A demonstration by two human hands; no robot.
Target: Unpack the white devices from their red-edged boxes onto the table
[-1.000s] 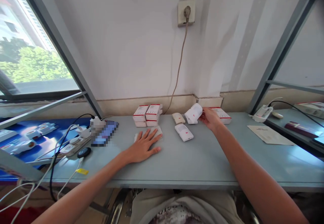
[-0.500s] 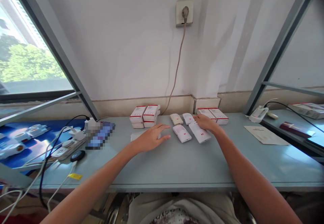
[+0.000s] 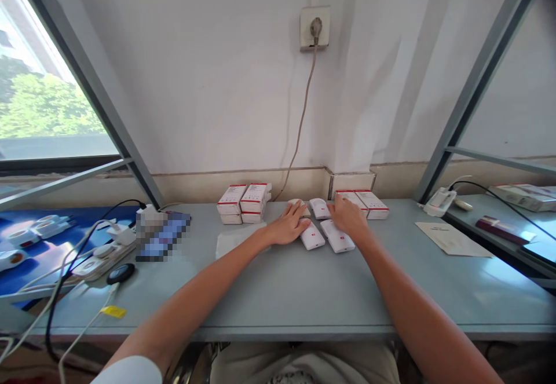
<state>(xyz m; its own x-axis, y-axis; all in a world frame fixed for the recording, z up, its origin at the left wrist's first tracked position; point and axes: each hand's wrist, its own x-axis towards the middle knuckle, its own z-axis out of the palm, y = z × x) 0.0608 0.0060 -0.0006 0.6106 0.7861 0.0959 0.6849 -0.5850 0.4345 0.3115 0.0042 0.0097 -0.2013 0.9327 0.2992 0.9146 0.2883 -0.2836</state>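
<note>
Four small rounded devices, which look like motion detectors, lie together on the grey table. My left hand (image 3: 287,225) reaches over the cream detector (image 3: 299,204) and partly hides it. Its fingers are stretched out, and the thumb rests at the top of the front-left white detector (image 3: 313,238), which bears a red mark. My right hand (image 3: 348,216) is closed around the upper end of the front-right white detector (image 3: 339,240). Behind, between my hands, lies another white detector (image 3: 319,208), near my right fingertips.
Small red-and-white boxes stand in a stack (image 3: 243,203) at back left and in a row (image 3: 369,203) at back right. Clear plastic (image 3: 232,242) lies by my left forearm. A phone (image 3: 167,236), power strip (image 3: 98,262) and cables are left, a paper sheet (image 3: 452,239) right.
My left hand has moved right and forward, onto the cream detector and the white one beside it. My right hand has straightened the detector it holds and drawn it nearer the others.
</note>
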